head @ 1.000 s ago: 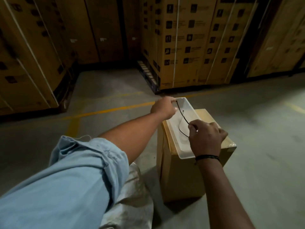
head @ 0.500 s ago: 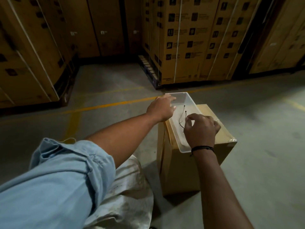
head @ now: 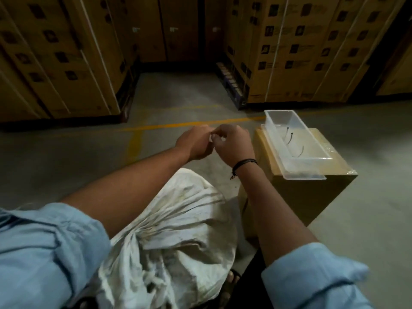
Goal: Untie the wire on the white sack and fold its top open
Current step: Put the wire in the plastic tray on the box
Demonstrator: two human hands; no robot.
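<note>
Both hands meet in mid-air above the floor, beyond the sack. The left hand (head: 193,142) and right hand (head: 234,144) have their fingertips pinched together where they touch; something small and pale seems to sit between them, but whether either hand truly grips anything cannot be told.

Nearest the camera, two rolled blue sleeves (head: 44,253) frame the view, cut off by its lower edge. Between the forearms stands the sack (head: 178,237), white and grubby. Its cloth gathers into tight pleats toward a neck on its near left side, which suggests the top is not yet folded open. No wire can be seen at that neck; folds may hide it, or it may be off already.

Right of the sack is a brown box (head: 312,197), probably serving as a stand. A clear tray (head: 276,117) lies along its top, overhanging the near edge, within easy reach. In it lie a few thin dark wires (head: 289,139), likely ties dropped there to keep them off the floor.

Farther off, a yellow line (head: 189,124) crosses the concrete, and strapped cartons (head: 301,52) rise out of frame, their print too dim to read.
</note>
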